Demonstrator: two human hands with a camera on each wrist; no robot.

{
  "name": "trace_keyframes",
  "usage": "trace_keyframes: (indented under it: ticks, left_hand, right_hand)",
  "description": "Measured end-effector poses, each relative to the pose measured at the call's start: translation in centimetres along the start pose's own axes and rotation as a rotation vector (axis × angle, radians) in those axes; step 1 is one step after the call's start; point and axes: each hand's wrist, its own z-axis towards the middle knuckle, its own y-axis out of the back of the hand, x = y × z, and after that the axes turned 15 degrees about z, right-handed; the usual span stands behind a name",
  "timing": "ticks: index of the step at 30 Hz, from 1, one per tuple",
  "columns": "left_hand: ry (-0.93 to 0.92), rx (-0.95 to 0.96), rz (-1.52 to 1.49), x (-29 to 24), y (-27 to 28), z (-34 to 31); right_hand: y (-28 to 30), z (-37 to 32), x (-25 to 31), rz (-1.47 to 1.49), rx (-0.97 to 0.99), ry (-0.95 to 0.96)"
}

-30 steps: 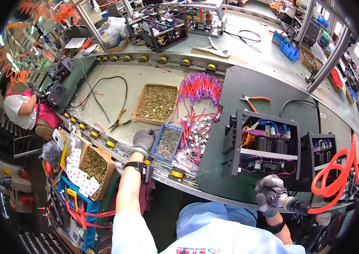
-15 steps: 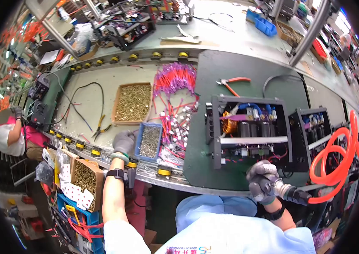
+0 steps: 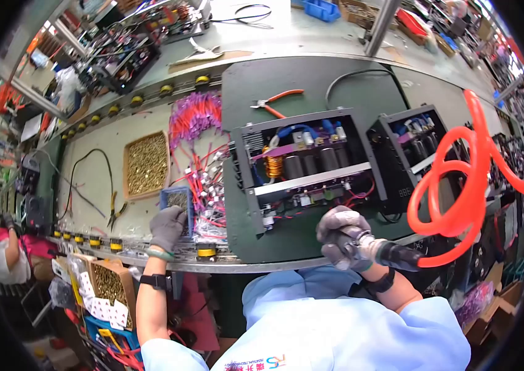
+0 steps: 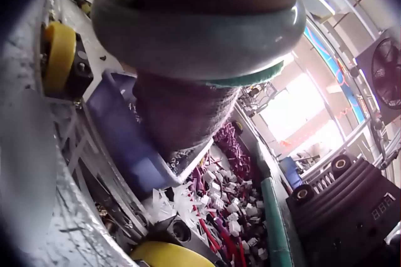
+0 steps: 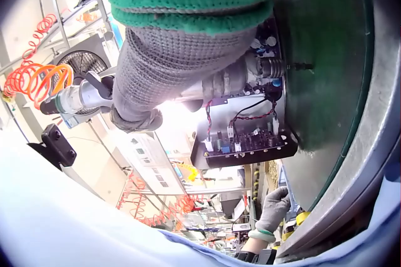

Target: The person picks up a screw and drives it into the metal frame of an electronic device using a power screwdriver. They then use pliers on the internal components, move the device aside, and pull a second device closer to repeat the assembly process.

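Observation:
My gloved left hand (image 3: 167, 229) reaches over the near side of a small blue bin (image 3: 191, 212) of small metal screws (image 3: 177, 199). In the left wrist view the glove (image 4: 185, 113) goes down into the bin, and its fingertips are hidden. Near the bench's front edge, my gloved right hand (image 3: 342, 237) grips a pneumatic screwdriver (image 3: 398, 255) with its fingers curled round the body. An orange air hose (image 3: 477, 204) runs from its back end. Its bit (image 5: 302, 66) shows in the right wrist view. An open-topped black power unit (image 3: 311, 167) lies just beyond this hand.
A cardboard box (image 3: 127, 167) of brass-coloured parts stands behind the bin, with red and purple wire leads (image 3: 206, 179) to its right. Orange-handled cutters (image 3: 277, 102) lie behind the unit; a second black unit (image 3: 413, 145) stands at right. Another person (image 3: 11, 256) works at far left.
The head view has swung right, so the bench appears further left. My left hand has gone from the bin's left rim to over the screws. The right hand keeps its grip on the screwdriver.

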Motion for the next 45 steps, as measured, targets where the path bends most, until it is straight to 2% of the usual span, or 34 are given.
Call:
trace_keyframes:
  ticks: [1,2,3,4,5,6,7,8,9,10,11,12,13,15,18,19,20,21,23,25,28,31,33,35,37,41,43,45]
  left_hand:
    - [-0.013,-0.006,0.001,0.2,-0.1,0.1]
    - [0.031,-0.026,-0.115,0.6,-0.4,0.2]
    - [0.078,-0.043,-0.229,1.3,-1.0,0.2]
    - [0.057,-0.101,-0.346,2.7,-3.0,0.5]
    - [0.054,-0.106,-0.340,2.5,-2.5,0.5]
    - [0.174,-0.041,-0.496,2.3,-2.1,0.5]
    - [0.292,0.026,-0.650,1.9,-1.4,0.4]
    - [0.285,0.019,-0.645,0.9,0.6,0.3]
    - [0.428,0.042,-0.838,0.1,2.9,-0.2]
    - [0.566,0.067,-1.030,-0.9,5.7,-0.6]
    - [0.611,0.048,-1.135,-1.7,8.4,-0.7]
    - [0.595,0.038,-1.300,-2.1,10.2,-0.8]
    - [0.577,0.038,-1.463,-2.4,12.0,-1.0]
    - [0.340,-0.052,-1.474,-9.4,18.3,-1.7]
    - [0.043,0.133,-1.490,-18.8,22.6,-2.5]
    - [-0.046,0.225,-1.507,-21.8,23.2,-2.8]
    - [-0.086,0.371,-1.585,-24.5,23.4,-2.9]
    - [-0.126,0.513,-1.661,-27.0,23.5,-2.9]
    - [-0.053,0.697,-1.788,-31.1,23.5,-3.0]
    - [-0.123,0.705,-1.984,-33.8,21.2,-2.1]
    - [-0.188,0.786,-1.993,-36.7,20.1,-1.6]
    - [-0.175,0.905,-2.009,-38.7,19.7,-1.7]
    - [-0.228,1.005,-1.985,-39.6,19.7,-1.5]
    - [-0.189,0.970,-1.919,-40.5,19.9,-1.4]
    - [-0.214,0.969,-1.993,-41.0,19.3,-1.1]
    - [-0.191,0.938,-1.948,-41.1,19.8,-1.4]
    - [-0.235,0.924,-1.895,-40.9,19.6,-1.5]
    - [-0.230,0.928,-1.866,-40.9,19.5,-1.6]
  right_hand:
    - [0.5,-0.8,-0.1,0.108,-0.036,-0.165]
    - [0.6,-0.8,-0.5,0.068,-0.012,-0.109]
    - [0.6,-1.1,-1.0,0.121,-0.041,-0.165]
    - [0.3,-0.6,-0.9,0.026,0.001,-0.059]
    - [0.2,0.3,-0.7,-0.068,0.043,0.049]
    - [0.6,1.1,-0.2,-0.215,0.131,0.145]
    - [-0.2,0.6,-0.1,-0.003,0.011,0.100]
    - [-0.2,0.6,0.9,0.044,0.006,0.058]
    - [-0.3,0.7,2.7,0.091,0.001,0.017]
    - [-0.5,1.6,5.8,-0.131,0.040,0.156]
    - [-0.2,2.5,7.0,-0.060,0.075,0.299]
    - [0.5,3.4,9.1,-0.100,0.104,0.385]
    - [1.9,4.1,12.3,-0.192,0.235,0.268]
    - [-0.2,4.9,13.7,0.161,-0.022,0.509]
    - [-0.3,6.3,16.3,0.270,0.035,0.607]
    - [-0.5,6.2,16.7,0.316,-0.038,0.692]
    - [-0.6,5.9,17.1,0.361,-0.109,0.773]
    - [0.1,5.3,17.4,0.377,-0.055,0.804]
    - [0.4,4.4,18.0,0.362,-0.114,0.886]
    - [1.1,3.2,18.6,0.278,-0.184,0.925]
    - [2.1,1.3,18.9,0.221,-0.215,0.917]
    - [2.7,0.6,19.2,0.139,-0.253,0.950]
    - [4.3,-0.2,19.1,0.133,-0.218,0.947]
    - [5.0,-0.3,19.0,0.106,-0.132,0.949]
    - [4.6,-0.3,19.0,0.092,-0.138,0.959]
    - [5.3,0.3,19.1,0.030,-0.055,0.998]
    - [5.9,1.2,19.6,-0.030,0.157,0.969]
    - [5.8,1.0,19.7,-0.037,0.167,0.947]
